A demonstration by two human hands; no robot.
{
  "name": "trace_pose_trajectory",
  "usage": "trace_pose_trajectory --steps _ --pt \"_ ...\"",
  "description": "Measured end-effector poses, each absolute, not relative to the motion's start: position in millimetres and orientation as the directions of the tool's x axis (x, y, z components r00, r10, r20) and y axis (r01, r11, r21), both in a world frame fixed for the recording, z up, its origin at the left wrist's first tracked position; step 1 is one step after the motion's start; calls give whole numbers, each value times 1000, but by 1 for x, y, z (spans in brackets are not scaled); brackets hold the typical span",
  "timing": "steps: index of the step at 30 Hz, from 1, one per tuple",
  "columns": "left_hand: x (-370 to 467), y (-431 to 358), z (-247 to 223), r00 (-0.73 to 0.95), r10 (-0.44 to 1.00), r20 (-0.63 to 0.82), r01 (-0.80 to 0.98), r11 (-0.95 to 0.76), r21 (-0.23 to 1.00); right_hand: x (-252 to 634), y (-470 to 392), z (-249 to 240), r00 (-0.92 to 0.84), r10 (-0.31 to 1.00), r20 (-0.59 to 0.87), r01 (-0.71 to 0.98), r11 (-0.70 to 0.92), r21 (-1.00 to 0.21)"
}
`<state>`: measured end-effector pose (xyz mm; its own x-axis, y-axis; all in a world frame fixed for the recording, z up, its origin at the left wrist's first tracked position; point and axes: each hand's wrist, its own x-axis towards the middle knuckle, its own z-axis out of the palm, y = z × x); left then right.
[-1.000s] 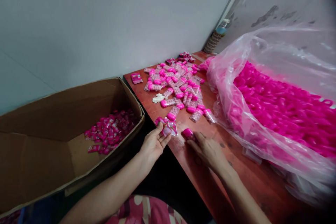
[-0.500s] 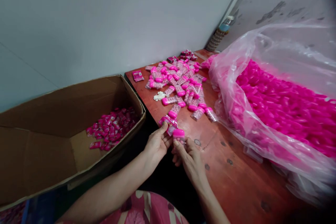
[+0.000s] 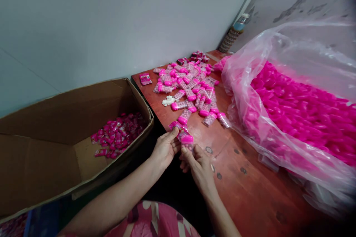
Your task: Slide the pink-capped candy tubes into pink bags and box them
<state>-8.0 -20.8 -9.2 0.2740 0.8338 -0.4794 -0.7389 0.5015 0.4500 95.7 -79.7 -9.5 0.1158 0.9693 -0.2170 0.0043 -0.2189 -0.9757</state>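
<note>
My left hand [image 3: 166, 147] pinches a shiny pink printed wrapper [image 3: 178, 127] near the table's left edge. Between my right thumb and fingers is a small clear container with a pink cap [image 3: 187, 139]; its body holds pink beads. My right hand [image 3: 198, 163] is closed round the container's lower part. The capped end meets the wrapper's near end, and how far it sits inside cannot be made out. Just beyond the hands, a pile of similar capped containers [image 3: 191, 81] lies on the red table [image 3: 250, 192].
A cardboard box [image 3: 41, 155] at the left holds pink wrapped packets [image 3: 119, 133]. On the right, a large clear plastic bag [image 3: 239, 92] is full of pink caps [image 3: 303, 107]. A wrapped bottle [image 3: 232, 37] stands in the corner. White scrap [image 3: 168, 100] lies beside the pile.
The container in my right hand has moved slightly left and up, closer against the wrapper. My left hand keeps its pinch on the wrapper.
</note>
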Motion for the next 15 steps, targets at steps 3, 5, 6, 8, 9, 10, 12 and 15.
trace_pose_trajectory --steps 3,5,6,8,9,10,12,15 --pt "-6 -23 -9 269 831 -487 -727 507 463 95 -81 -11 85 975 -205 -18 -205 -979" --pt "-6 -24 -8 286 832 -475 -703 519 487 95 -82 -13 69 975 -211 -31 -210 -977" --pt "-6 -24 -6 300 835 -462 -688 525 501 96 -82 -13 68 974 -215 -35 -213 -976" --pt "-6 -24 -4 322 841 -434 -661 528 533 97 -82 -14 84 973 -214 -33 -212 -977" --pt "-6 -24 -3 325 846 -423 -647 525 553 97 -82 -14 92 974 -209 -27 -207 -978" --pt "-7 -23 -2 324 852 -411 -631 519 577 97 -81 -14 92 975 -203 -21 -202 -979" --pt "-7 -23 -1 313 870 -382 -599 493 631 97 -81 -14 68 978 -196 -22 -195 -981" --pt "-7 -24 0 318 890 -328 -565 455 688 96 -81 -14 59 980 -192 -43 -190 -981"
